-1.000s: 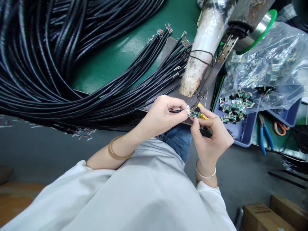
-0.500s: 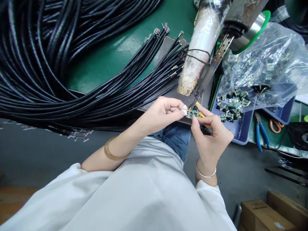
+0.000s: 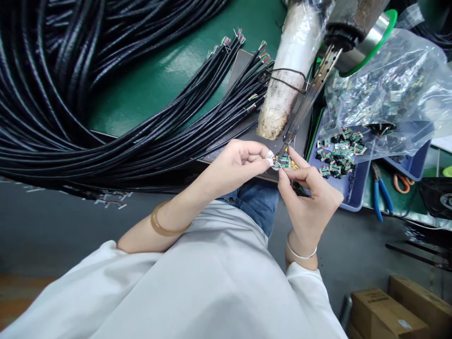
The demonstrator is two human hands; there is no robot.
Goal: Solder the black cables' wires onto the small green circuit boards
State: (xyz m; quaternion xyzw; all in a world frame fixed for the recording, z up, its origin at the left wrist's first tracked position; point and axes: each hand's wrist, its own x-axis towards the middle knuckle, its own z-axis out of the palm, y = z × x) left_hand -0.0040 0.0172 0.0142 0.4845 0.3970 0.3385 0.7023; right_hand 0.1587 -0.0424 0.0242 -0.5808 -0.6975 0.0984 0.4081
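Observation:
Near the table's front edge, my left hand [image 3: 243, 162] pinches the left end of a small green circuit board [image 3: 283, 162] between thumb and fingertips. My right hand [image 3: 309, 190] is closed at the board's lower right side; a thin pale wire [image 3: 280, 165] runs up from its thumb tip onto the board. Its index finger is stretched toward the board's upper edge. Yellow wires [image 3: 294, 165] show at the board's right end, partly covered by the fingers. From above, the tip of a mounted soldering iron [image 3: 294, 125] comes down at the board's upper edge.
Black cables [image 3: 158, 127] with stripped ends fill the left. A white, stained tube [image 3: 282, 89] hangs beside the iron, with a solder spool [image 3: 370, 44] behind. On the right are a blue tray [image 3: 363, 188] of circuit boards, a plastic bag [image 3: 388, 89] and blue-handled pliers [image 3: 381, 195].
The board has tilted so more of its green face shows at the iron's tip. Both hands keep nearly the same pose. The whole view has shifted slightly.

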